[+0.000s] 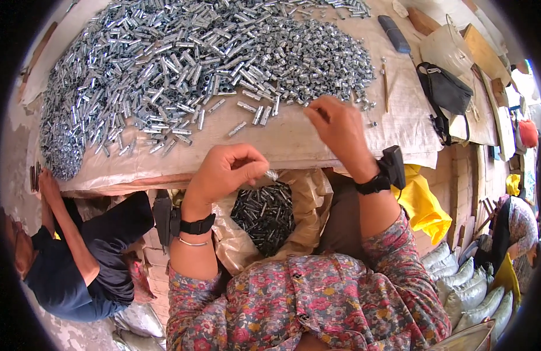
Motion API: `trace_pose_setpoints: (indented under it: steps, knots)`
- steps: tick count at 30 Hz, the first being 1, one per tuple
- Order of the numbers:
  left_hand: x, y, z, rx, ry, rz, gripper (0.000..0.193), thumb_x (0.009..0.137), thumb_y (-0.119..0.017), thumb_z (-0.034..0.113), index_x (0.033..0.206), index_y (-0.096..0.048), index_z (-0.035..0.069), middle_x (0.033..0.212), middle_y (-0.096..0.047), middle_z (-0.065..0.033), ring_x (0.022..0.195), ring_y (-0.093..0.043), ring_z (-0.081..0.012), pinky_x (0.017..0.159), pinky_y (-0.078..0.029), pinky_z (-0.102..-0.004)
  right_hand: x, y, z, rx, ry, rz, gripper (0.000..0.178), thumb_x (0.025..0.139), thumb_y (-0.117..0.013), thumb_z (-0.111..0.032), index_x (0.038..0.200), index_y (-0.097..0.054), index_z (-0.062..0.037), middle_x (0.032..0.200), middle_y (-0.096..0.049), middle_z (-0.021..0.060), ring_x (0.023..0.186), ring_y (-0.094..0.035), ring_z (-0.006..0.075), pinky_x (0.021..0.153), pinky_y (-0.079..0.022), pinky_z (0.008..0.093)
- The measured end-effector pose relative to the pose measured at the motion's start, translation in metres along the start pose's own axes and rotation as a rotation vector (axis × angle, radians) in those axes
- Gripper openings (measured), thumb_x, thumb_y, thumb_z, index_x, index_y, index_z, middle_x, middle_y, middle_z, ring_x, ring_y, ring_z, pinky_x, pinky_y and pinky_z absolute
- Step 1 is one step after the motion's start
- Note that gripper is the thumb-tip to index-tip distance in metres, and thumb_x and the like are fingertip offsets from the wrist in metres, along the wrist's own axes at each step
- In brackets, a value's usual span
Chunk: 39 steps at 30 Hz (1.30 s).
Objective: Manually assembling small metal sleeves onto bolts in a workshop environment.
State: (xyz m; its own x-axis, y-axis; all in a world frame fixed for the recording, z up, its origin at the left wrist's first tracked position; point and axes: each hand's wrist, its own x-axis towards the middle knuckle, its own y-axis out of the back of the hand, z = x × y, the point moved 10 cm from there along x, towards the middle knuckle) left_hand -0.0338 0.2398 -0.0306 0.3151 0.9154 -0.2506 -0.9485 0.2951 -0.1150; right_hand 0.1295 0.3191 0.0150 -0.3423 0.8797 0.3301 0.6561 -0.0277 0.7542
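Note:
My left hand (228, 171) is closed above the near edge of the table, in a pinch on a small shiny metal sleeve (272, 175), most of it hidden by the fingers. Farther right, my right hand (339, 127) hovers over the cloth with its fingers curled together; what they hold, if anything, does not show. Beyond both hands lies a heap of long slotted metal sleeves (165, 70), merging at the right with a pile of short metal collars (323, 61). Below my hands, an open sack (310, 207) holds many dark metal pieces (263, 213).
A co-worker (77, 263) sits at the left, one hand at the table's corner. A thin rod (386, 88), a dark case (393, 34) and a black bag (446, 88) lie at the right. Filled white sacks (463, 286) stand near another person (516, 228).

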Motion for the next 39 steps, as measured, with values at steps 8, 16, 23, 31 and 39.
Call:
trace_pose_setpoints:
  steps: [8,16,23,31,39]
  knots:
    - [0.014,0.013,0.05,0.898,-0.479,0.572,0.009,0.077,-0.065,0.01,0.083,-0.06,0.005,0.077,-0.056,-0.0072,0.068,-0.057,-0.0225,0.06,-0.044,-0.0288,0.001,-0.013,0.012,-0.329,-0.074,-0.065,0.012,0.078,-0.06,-0.014,0.083,-0.054,-0.0052,0.079,-0.055,0.0126,0.072,-0.056,0.0338,0.061,-0.045,0.0421]
    - [0.03,0.007,0.044,1.122,-0.467,0.585,0.014,0.073,-0.063,0.008,0.086,-0.057,0.007,0.084,-0.058,-0.007,0.083,-0.052,-0.0285,0.07,-0.042,-0.0367,-0.004,-0.015,0.009,-0.285,0.011,-0.06,0.01,0.077,-0.057,-0.008,0.087,-0.055,-0.007,0.081,-0.055,0.0126,0.073,-0.055,0.0344,0.062,-0.044,0.0432]
    - [0.019,0.035,0.047,0.658,-0.479,0.691,0.019,0.074,-0.06,0.004,0.094,-0.061,0.006,0.08,-0.056,-0.0056,0.065,-0.053,-0.0178,0.058,-0.044,-0.0289,0.001,-0.012,0.008,-0.274,-0.014,-0.056,0.008,0.076,-0.055,-0.009,0.084,-0.057,-0.0064,0.077,-0.055,0.0131,0.073,-0.056,0.034,0.062,-0.044,0.0429]
    - [0.009,0.044,0.017,0.051,-0.339,0.525,0.017,0.088,-0.054,0.013,0.099,-0.062,0.002,0.075,-0.057,0.0002,0.063,-0.05,-0.0049,0.058,-0.042,-0.0187,0.003,-0.019,0.01,-0.357,-0.002,-0.062,0.007,0.079,-0.053,-0.012,0.081,-0.052,-0.0049,0.076,-0.053,0.0153,0.072,-0.056,0.0349,0.061,-0.045,0.0437]
    - [0.009,0.034,-0.004,-0.298,-0.206,0.408,0.02,0.09,-0.055,0.019,0.1,-0.061,0.003,0.078,-0.062,-0.0047,0.063,-0.058,-0.0084,0.06,-0.048,-0.0203,0.003,-0.016,0.011,-0.358,-0.053,-0.04,0.006,0.078,-0.054,-0.011,0.08,-0.051,-0.0053,0.076,-0.053,0.016,0.069,-0.055,0.0369,0.06,-0.044,0.0456]
